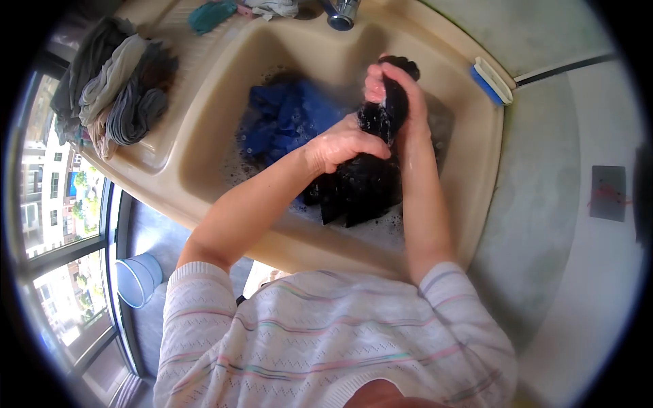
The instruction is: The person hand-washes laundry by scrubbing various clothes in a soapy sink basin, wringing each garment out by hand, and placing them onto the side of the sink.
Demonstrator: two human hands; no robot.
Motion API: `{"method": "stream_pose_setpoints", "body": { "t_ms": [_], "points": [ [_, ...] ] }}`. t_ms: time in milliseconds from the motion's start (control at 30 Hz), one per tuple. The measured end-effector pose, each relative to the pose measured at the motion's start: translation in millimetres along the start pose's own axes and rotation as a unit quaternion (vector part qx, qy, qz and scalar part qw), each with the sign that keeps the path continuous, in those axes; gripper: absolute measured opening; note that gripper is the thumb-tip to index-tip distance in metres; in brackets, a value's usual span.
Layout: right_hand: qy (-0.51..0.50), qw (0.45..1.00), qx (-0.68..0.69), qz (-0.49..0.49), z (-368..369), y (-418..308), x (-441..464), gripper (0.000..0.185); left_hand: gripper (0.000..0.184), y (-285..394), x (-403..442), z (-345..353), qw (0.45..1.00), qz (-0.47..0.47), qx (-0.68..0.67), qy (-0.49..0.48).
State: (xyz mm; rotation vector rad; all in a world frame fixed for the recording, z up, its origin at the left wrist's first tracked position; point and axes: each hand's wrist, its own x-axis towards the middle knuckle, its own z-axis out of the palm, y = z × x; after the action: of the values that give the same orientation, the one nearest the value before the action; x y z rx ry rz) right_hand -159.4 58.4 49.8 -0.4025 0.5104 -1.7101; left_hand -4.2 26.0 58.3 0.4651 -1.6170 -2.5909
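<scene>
As seen in the head view, the person at the sink (486, 170) has both hands engaged with 1 item, the black cloth (362, 182). Its upper part is bunched upright between the hands, above the foamy water (376, 233); its lower folds hang into the basin beside the blue cloth (275, 122). The right hand (411, 81) has a closed grip near the top of the bunch. The left hand (343, 141) has a closed grip lower down, its thumb laid across the front.

The step in hand is judged to be squeezing or wringing the wet bunch; 1 still view cannot settle which. A further squeeze would call for both grips to be firm, with the wet folds kept over the basin.

Noted nearby: a tap (340, 19) beyond the hands, a brush (491, 80) on the far right rim, and a heap of grey and pale cloths (112, 88) on the ribbed surface (153, 155) at left.

Hard to verify: several fingers are hidden behind the cloth, so the full hold cannot be traced. Foam and dark folds conceal the basin floor and the cloth's lower extent. Its garment type cannot be told. The tap is cut off at the top edge.
</scene>
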Motion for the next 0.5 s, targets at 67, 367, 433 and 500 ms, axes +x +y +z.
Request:
{"method": "stream_pose_setpoints", "body": {
  "t_ms": [67, 367, 433, 500],
  "points": [
    [0.271, 0.946, -0.179, -0.011, 3.2, 15.9, 3.3, 0.015, 0.028, -25.1, 20.0, -17.3, 0.952, 0.070, 0.274, 0.115],
    [0.322, 0.929, -0.160, -0.087, -35.1, 40.0, 0.6, 0.014, 0.038, -9.8, 15.9, -27.7, 0.755, 0.017, 0.601, 0.262],
    [0.349, 0.905, -0.245, -0.011, -37.3, 35.2, -8.4, 0.023, 0.042, -6.7, 12.6, -36.6, 0.781, 0.040, 0.565, 0.264],
    [0.340, 0.831, -0.441, -0.002, -40.3, 29.7, -18.4, 0.038, 0.042, 3.2, 8.8, -41.7, 0.800, 0.004, 0.542, 0.256]
  ]
}}
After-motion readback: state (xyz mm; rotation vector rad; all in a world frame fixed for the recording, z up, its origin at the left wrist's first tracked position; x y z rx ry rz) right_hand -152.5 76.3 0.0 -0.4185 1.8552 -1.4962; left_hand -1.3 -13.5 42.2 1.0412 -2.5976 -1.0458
